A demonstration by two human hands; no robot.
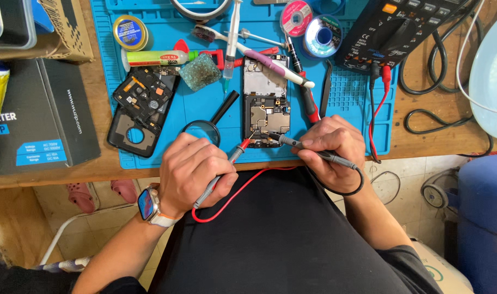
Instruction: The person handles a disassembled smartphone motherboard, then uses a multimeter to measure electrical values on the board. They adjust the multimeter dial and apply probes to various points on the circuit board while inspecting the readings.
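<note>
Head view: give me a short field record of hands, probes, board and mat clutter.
left hand: left hand grips the red-tipped grey meter probe, tip at the board's lower edge
right hand: right hand grips the black-tipped grey meter probe, tip on the same area
board: opened black smartphone with exposed circuit board, lying flat
surface: blue silicone work mat
meter: black digital multimeter, top right
nearby: black round magnifying glass beside the phone; detached black phone back cover to the left
wrist: smartwatch with white strap, left wrist
</note>
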